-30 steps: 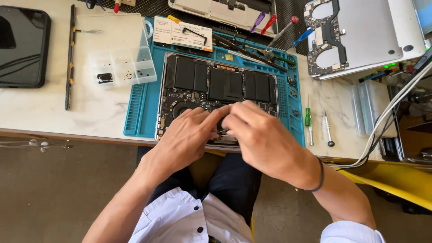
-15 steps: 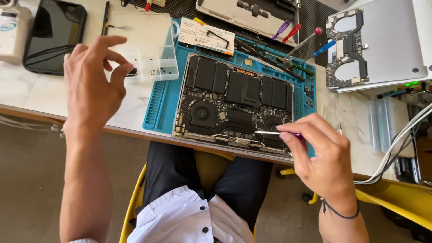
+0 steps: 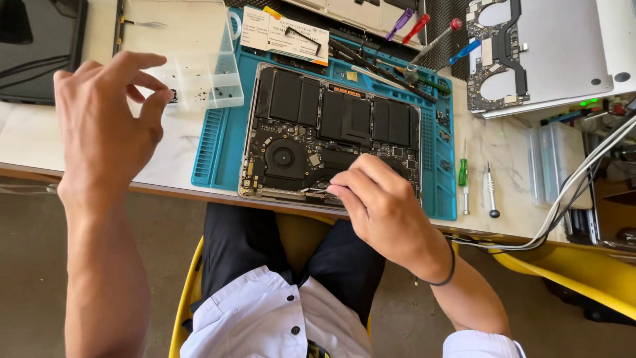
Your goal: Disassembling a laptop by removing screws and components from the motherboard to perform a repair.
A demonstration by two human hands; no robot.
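Right hand (image 3: 381, 205) has moved onto the opened laptop (image 3: 331, 139) at the table's front edge, pinching tweezers (image 3: 317, 191); left hand (image 3: 109, 126) hovers loosely curled, empty, near the screw tray (image 3: 199, 73); internals exposed, reassembly undone

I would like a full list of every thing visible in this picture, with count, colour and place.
opened laptop: one, dark inside, on the blue mat
blue mat: one, blue, middle of the table
tweezers: one, metal, in the right hand at the laptop's near edge
clear parts box: one, transparent, left of the laptop, with small dark parts
white card: one, white, behind the laptop
screwdrivers: two, green and silver, right of the mat
laptop cover: one, silver, far right
dark screen: one, black, far left
cables: several, white, right edge
yellow chair: one, yellow, under the person
left hand: raised, open, holding nothing
right hand: fingers pinching the tweezers
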